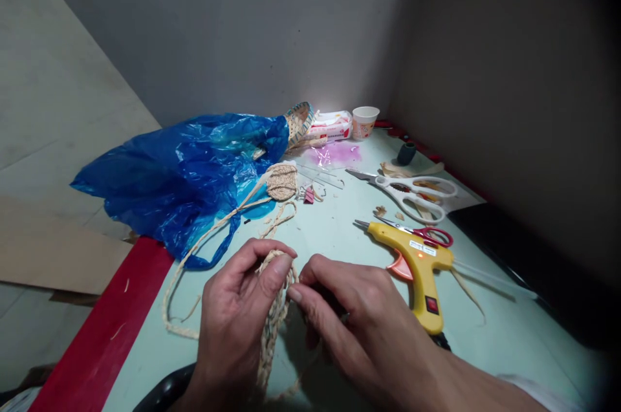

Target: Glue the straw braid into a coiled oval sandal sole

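My left hand (240,308) pinches a braided straw cord (272,328) between thumb and fingers near the table's front edge. My right hand (349,315) is closed beside it, fingertips pressed against the same braid. The braid runs down between both hands and trails off toward me. A looser length of straw cord (194,250) loops leftward and up to a small coiled woven disc (281,182). A yellow hot glue gun (417,263) lies just right of my right hand.
A crumpled blue plastic bag (179,173) covers the left back of the pale green table (330,231). White scissors (412,192), small red scissors (431,234), a paper cup (364,121), a tissue pack (332,126), a woven basket piece (299,119) and a red table edge (107,328) lie around.
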Demonstrator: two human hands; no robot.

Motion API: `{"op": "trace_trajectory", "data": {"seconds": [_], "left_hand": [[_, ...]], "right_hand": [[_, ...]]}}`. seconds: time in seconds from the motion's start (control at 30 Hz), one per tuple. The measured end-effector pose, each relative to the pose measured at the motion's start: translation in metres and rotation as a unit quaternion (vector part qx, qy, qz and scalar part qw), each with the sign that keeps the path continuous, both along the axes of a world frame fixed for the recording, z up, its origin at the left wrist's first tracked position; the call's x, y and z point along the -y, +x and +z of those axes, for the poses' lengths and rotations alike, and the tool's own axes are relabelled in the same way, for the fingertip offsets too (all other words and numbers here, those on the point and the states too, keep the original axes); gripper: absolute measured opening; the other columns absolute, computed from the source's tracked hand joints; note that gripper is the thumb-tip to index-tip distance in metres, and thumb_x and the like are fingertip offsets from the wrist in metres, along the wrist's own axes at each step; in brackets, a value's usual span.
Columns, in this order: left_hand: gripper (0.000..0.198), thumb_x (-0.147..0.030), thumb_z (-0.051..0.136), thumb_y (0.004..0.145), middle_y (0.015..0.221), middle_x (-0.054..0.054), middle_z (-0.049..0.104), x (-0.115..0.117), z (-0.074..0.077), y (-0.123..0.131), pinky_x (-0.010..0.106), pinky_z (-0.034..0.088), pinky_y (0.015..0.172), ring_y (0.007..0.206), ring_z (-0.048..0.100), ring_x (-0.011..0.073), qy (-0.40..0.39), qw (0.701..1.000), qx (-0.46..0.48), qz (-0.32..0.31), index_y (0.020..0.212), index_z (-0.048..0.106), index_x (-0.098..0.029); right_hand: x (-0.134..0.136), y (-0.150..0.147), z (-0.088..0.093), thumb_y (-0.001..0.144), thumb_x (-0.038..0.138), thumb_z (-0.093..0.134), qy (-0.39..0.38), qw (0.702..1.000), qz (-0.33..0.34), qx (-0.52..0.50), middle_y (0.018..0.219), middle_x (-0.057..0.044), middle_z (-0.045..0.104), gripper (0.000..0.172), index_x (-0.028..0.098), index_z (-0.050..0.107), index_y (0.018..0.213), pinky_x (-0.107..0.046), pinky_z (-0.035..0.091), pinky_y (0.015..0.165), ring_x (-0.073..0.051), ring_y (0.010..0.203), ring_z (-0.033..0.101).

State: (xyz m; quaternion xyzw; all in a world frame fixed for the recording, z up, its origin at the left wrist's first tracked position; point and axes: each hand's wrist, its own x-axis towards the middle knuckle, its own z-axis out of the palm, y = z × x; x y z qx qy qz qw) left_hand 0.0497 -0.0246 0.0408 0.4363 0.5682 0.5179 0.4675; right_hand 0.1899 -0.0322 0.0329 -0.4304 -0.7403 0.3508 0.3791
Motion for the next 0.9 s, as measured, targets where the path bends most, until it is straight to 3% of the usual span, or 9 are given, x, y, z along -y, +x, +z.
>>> {"op": "trace_trajectory", "data": {"seconds": [0.27, 0.47, 0.7, 0.9], "left_hand": [[0.016, -0.036, 0.074, 0.076, 0.055, -0.004, 0.059, 0.0020, -0.0034, 0.0022, 0.021, 0.043, 0.035, 0.038, 0.053, 0.0124, -0.051, 0.994, 0.098, -0.009, 0.077, 0.067, -0.022], [0.016, -0.032, 0.073, 0.079, 0.054, -0.004, 0.062, 0.0011, -0.0081, -0.0014, 0.018, 0.042, 0.041, 0.039, 0.055, 0.0095, -0.046, 0.988, 0.142, -0.023, 0.081, 0.065, -0.019], [0.014, -0.031, 0.072, 0.080, 0.056, -0.002, 0.065, 0.0018, -0.0048, -0.0002, 0.017, 0.045, 0.039, 0.041, 0.061, 0.0119, -0.078, 0.978, 0.191, -0.042, 0.077, 0.066, -0.018], [0.012, -0.027, 0.075, 0.078, 0.062, -0.002, 0.066, 0.0039, -0.0053, 0.0016, 0.015, 0.051, 0.050, 0.052, 0.063, 0.0086, -0.073, 0.968, 0.234, -0.050, 0.075, 0.070, -0.017]], "right_hand": [[-0.0001, -0.0018, -0.0021, 0.099, 0.022, 0.040, -0.024, 0.999, 0.021, -0.030, 0.059, 0.003, 0.058, 0.026, 0.022, 0.046, 0.075, -0.024, 0.041, 0.056, -0.012, 0.053, 0.057], [-0.0030, -0.0003, 0.0011, 0.101, 0.023, 0.041, -0.099, 0.993, 0.040, -0.039, 0.059, 0.004, 0.061, 0.028, 0.021, 0.050, 0.074, -0.021, 0.043, 0.060, -0.010, 0.054, 0.058], [-0.0041, -0.0012, 0.0008, 0.097, 0.024, 0.050, -0.148, 0.987, 0.022, -0.056, 0.060, 0.004, 0.061, 0.022, 0.020, 0.057, 0.076, -0.022, 0.042, 0.057, -0.010, 0.055, 0.056], [-0.0034, -0.0050, -0.0070, 0.092, 0.027, 0.056, -0.203, 0.966, 0.025, -0.157, 0.070, 0.003, 0.059, 0.013, 0.020, 0.064, 0.084, -0.022, 0.043, 0.047, -0.009, 0.047, 0.053]]}}
